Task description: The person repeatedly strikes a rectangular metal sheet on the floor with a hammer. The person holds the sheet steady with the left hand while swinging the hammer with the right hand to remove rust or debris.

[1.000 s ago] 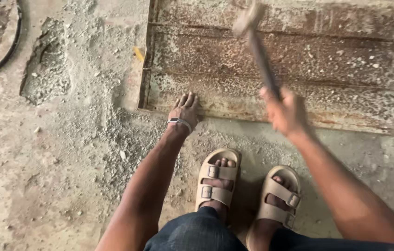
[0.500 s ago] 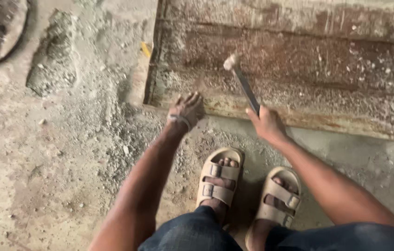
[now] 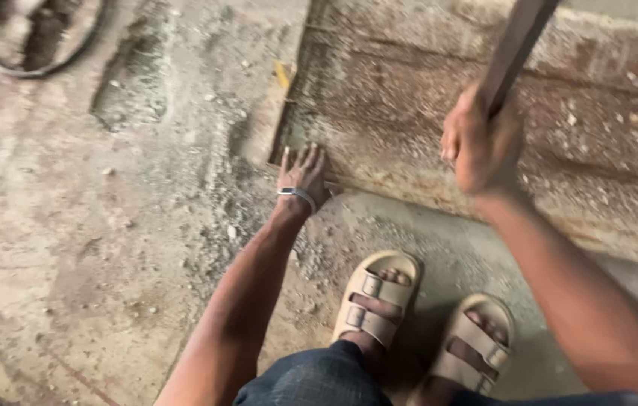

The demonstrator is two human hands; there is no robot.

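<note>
Right hand point(image 3: 480, 146) grips a raised hammer handle point(image 3: 516, 46) above the rusty panel point(image 3: 424, 113); left hand point(image 3: 302, 174) rests flat on its near edge.

No packages, no labels, no signs, no screens anywhere in view

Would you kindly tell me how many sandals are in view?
2: one tan sandal on the foot nearer the left hand, the other sandal beside it, below the right forearm.

Arms: bare, no sleeves.
Left wrist: silver bangle point(image 3: 298, 194).
Legs: dark blue denim point(image 3: 311, 380).
Feet: tan two-strap buckled sandals point(image 3: 375, 297).
</note>
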